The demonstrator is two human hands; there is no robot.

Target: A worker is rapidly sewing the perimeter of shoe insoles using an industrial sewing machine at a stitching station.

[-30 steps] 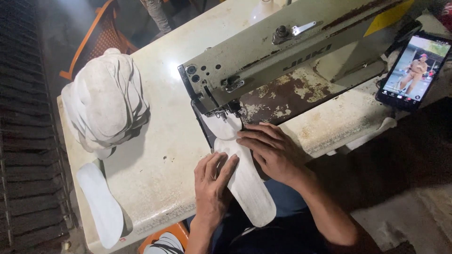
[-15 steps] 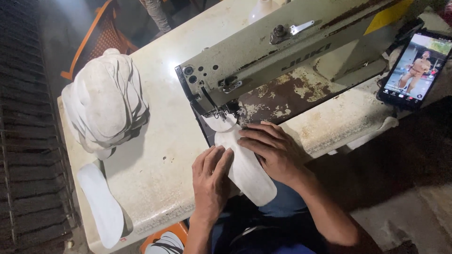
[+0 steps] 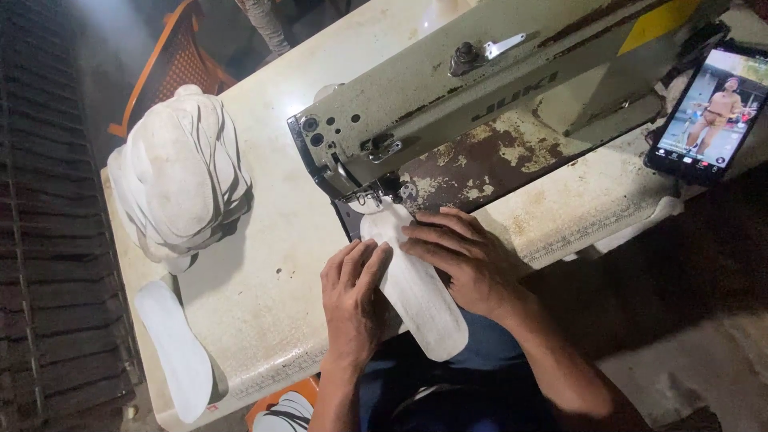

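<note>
Head view looks down on a worn sewing machine (image 3: 480, 104) set slantwise across a pale tabletop (image 3: 272, 272), with a white insole (image 3: 416, 292) lying under its needle end (image 3: 372, 196). The insole's front tip sits at the presser foot, while its heel end runs back over the near edge of the tabletop toward the person's lap, so the long piece can feed straight along its own length. Both hands lie flat and open on it, gripping nothing: the left hand (image 3: 352, 300) presses fingers down on the insole's left side, the right hand (image 3: 464, 256) spreads over its right side just beside the machine bed, the two together pinning and steering the piece as one guide on either flank. A heap of white insoles (image 3: 180, 172) stands near the far left edge of the tabletop, within the left hand's reach, and a single insole (image 3: 172, 348) lies apart at the near left corner. A phone (image 3: 704, 112) leans lit at the right edge, facing the person. An orange chair (image 3: 172, 68) shows beyond the far edge.
</note>
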